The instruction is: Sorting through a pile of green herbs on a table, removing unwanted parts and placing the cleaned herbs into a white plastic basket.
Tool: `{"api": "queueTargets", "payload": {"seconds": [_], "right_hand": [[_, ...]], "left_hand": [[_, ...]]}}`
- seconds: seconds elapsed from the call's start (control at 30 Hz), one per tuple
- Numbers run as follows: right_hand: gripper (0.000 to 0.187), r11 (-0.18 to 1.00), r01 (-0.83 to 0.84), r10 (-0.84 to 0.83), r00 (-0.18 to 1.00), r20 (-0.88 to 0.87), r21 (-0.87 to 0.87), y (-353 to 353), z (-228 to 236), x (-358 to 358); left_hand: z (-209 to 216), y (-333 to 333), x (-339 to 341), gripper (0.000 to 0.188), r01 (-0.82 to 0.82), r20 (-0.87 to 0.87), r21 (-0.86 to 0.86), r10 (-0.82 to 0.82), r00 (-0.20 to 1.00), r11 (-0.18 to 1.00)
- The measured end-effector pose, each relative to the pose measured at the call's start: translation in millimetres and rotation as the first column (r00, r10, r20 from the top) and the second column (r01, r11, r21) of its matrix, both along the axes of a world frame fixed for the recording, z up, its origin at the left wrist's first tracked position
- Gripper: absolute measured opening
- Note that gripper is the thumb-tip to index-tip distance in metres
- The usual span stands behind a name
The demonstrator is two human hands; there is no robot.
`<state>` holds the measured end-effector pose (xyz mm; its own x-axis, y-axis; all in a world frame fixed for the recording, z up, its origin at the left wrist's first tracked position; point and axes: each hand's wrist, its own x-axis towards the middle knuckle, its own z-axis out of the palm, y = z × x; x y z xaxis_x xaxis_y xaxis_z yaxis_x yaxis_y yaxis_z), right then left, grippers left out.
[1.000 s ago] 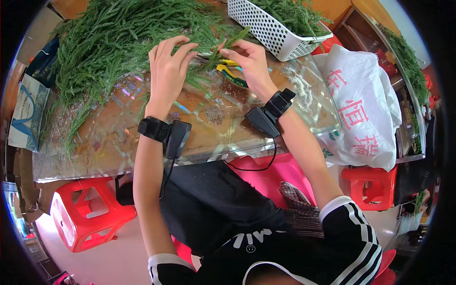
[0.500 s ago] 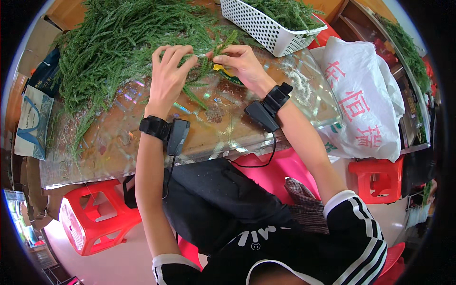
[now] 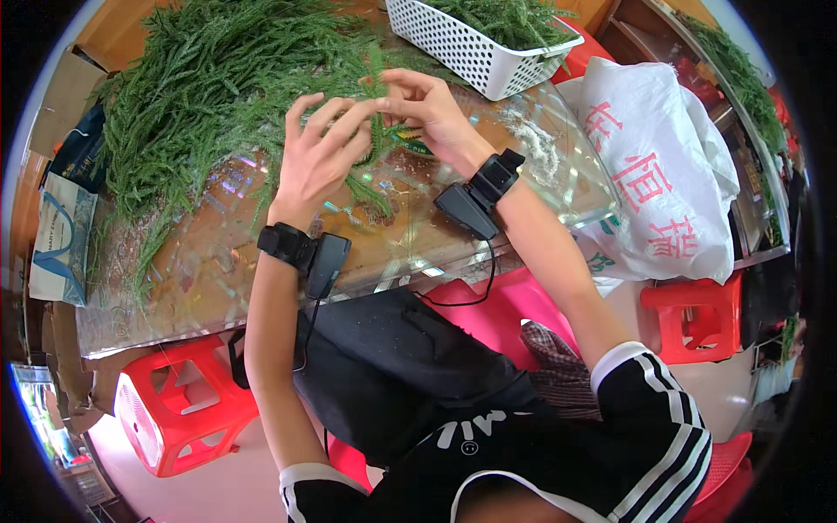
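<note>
Both hands meet at an upright green artificial pine sprig [image 3: 376,68] above the table. My right hand [image 3: 436,113] pinches it from the right, thumb and index finger closed at its stem. My left hand [image 3: 318,161] comes from the left; its index finger and thumb close in on the same stem, while the other fingers are bent and spread. What exactly lies between the fingertips is too small to make out. Below the right hand, a round yellow and dark green item [image 3: 411,141] shows partly. Lower sprig tips [image 3: 370,196] hang below the left hand.
A big heap of green sprigs [image 3: 192,96] covers the table's left and back. A white perforated basket [image 3: 497,65] with more sprigs stands at the back right. White powder [image 3: 536,144] lies near a large white sack [image 3: 667,166]. Red stools [image 3: 187,401] stand below.
The left fingers have spread and reached right, toward the right fingertips. The sprig stands more upright between the hands. The right hand has shifted slightly left and up.
</note>
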<state>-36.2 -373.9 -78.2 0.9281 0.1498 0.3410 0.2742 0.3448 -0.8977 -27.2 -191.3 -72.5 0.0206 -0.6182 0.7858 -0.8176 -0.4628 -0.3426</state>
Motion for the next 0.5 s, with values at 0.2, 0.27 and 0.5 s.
{"api": "queueTargets", "payload": {"seconds": [0.2, 0.27, 0.5], "right_hand": [[0.032, 0.992, -0.076, 0.072, 0.996, -0.048, -0.098, -6, -3, 7], [0.028, 0.991, -0.067, 0.064, 0.998, -0.026, -0.115, -6, -4, 11], [0.024, 0.936, 0.079, -0.053, 0.995, 0.084, -0.343, -11, -4, 15]], "left_hand": [[-2, -1, -2, 0.015, -0.08, -0.025, 0.114, 0.083, 0.996, 0.99], [-2, -1, -1, 0.015, -0.094, -0.043, 0.125, 0.1, 0.994, 0.988], [-3, -1, 1, 0.016, -0.124, -0.143, 0.128, 0.143, 0.979, 0.984]]}}
